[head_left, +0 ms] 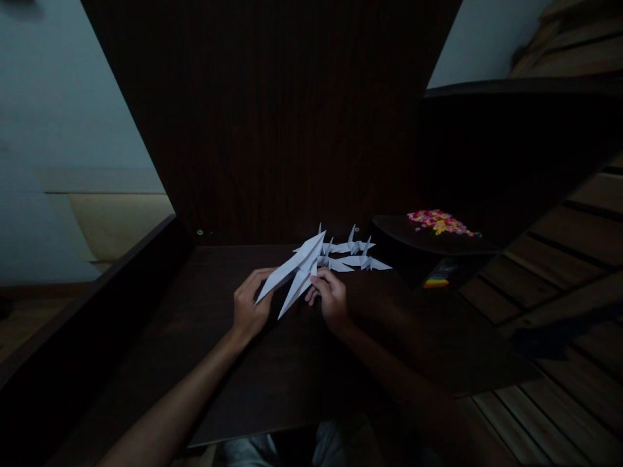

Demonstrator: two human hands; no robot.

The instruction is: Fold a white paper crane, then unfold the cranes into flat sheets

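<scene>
Several white origami cranes (366, 262) stood in a group at the rear of the dark tabletop (199, 337), partly hidden behind the held work. To their right, a dark shelf (392, 237) bore a heap of tiny pink, red and yellow pieces (440, 222). The white origami piece (293, 263) was above the tabletop between both hands, the left hand's (250, 305) grip pinching its left side, the right hand's (331, 299) its right. It was sharply creased, with long, pointed ends.

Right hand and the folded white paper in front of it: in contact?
Touching. The head view shows the right hand's thumb against the folded white paper's right side, no gap.
</scene>
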